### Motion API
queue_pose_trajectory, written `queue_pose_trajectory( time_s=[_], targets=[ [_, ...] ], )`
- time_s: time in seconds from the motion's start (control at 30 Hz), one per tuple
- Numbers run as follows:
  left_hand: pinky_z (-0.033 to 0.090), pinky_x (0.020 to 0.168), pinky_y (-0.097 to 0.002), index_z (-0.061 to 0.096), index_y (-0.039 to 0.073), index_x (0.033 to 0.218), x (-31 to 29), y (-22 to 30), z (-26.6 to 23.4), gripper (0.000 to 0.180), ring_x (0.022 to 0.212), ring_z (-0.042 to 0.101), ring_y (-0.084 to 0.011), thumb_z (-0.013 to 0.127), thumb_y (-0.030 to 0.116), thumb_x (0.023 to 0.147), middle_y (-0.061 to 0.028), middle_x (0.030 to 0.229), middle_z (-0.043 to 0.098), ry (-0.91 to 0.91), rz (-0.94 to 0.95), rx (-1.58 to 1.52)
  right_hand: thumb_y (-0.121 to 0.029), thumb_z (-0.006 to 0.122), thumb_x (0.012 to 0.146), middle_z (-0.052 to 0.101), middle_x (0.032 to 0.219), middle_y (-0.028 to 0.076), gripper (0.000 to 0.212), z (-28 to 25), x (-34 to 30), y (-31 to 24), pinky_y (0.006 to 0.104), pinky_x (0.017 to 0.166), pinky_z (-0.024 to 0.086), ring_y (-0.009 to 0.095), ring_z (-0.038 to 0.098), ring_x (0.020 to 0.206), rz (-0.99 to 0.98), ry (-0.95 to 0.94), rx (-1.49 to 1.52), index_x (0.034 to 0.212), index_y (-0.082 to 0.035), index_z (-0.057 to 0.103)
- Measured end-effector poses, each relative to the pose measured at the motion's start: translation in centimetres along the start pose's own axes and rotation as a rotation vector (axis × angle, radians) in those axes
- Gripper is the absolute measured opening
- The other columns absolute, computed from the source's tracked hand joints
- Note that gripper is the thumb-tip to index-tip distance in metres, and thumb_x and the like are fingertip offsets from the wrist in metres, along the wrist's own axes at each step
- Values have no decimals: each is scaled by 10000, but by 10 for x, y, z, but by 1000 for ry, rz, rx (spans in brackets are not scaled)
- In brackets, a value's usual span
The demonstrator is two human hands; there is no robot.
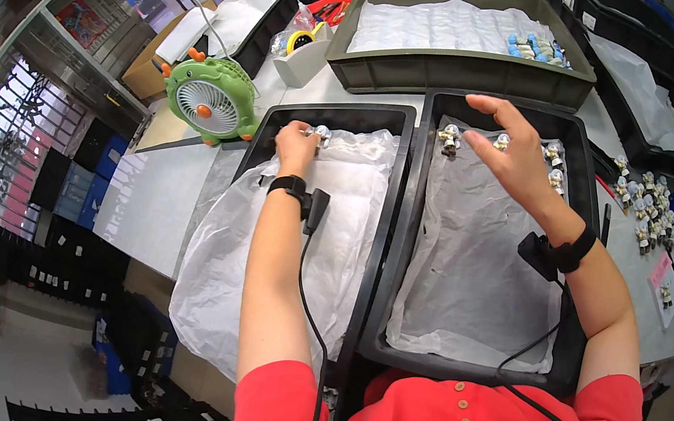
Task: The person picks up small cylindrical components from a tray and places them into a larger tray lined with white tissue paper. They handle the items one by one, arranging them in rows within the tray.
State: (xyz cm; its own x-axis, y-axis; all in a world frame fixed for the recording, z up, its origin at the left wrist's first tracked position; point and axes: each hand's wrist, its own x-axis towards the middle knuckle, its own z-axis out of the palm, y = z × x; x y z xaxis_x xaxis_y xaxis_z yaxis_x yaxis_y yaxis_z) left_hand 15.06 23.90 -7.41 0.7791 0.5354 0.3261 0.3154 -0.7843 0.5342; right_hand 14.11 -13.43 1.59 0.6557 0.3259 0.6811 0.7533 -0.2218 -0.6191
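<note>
A person's left hand (294, 147) is pinching a small, shiny, whitish figurine (322, 134) at the far end of a black rectangular plastic tray (343, 110); its fingers are closing nearly together. The fingers are partly covering the piece, leaving its finer detail too small to tell. Crinkled white sheeting (317, 249) is lining the tray, probably cushioning the finish. The right hand (514, 149) is hanging over a second black plastic tray (584, 171), thumb and fingers spreading wide, apparently gripping nothing. Small cream-and-gold figurines (449, 140) are lying nearby, seemingly spaced against knocks.
</note>
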Motion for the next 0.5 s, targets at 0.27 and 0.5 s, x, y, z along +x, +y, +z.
queue_pose_trajectory(
  time_s=[0.27, 0.5],
  targets=[
    [488, 804, -377, 671, 78, 952, -3, -18, -33, 300, 904, 632, -294, 705, 270, 725, -143, 935, 666, -23, -174, 151, -92, 646, 759, 625, 1008, 126, 310, -2, 1, 17, 306, 864, 446, 235, 602, 969, 87, 21, -9, 1053, -4, 599],
    [487, 804, -382, 689, 63, 892, -15, -5, -18, 295, 904, 633, -306, 703, 267, 679, -162, 915, 666, -64, -196, 208, -81, 645, 757, 631, 983, 119, 285, 3, -1, 18, 306, 840, 457, 242, 611, 943, 42, -18, -31, 1029, -6, 606]
  ],
)
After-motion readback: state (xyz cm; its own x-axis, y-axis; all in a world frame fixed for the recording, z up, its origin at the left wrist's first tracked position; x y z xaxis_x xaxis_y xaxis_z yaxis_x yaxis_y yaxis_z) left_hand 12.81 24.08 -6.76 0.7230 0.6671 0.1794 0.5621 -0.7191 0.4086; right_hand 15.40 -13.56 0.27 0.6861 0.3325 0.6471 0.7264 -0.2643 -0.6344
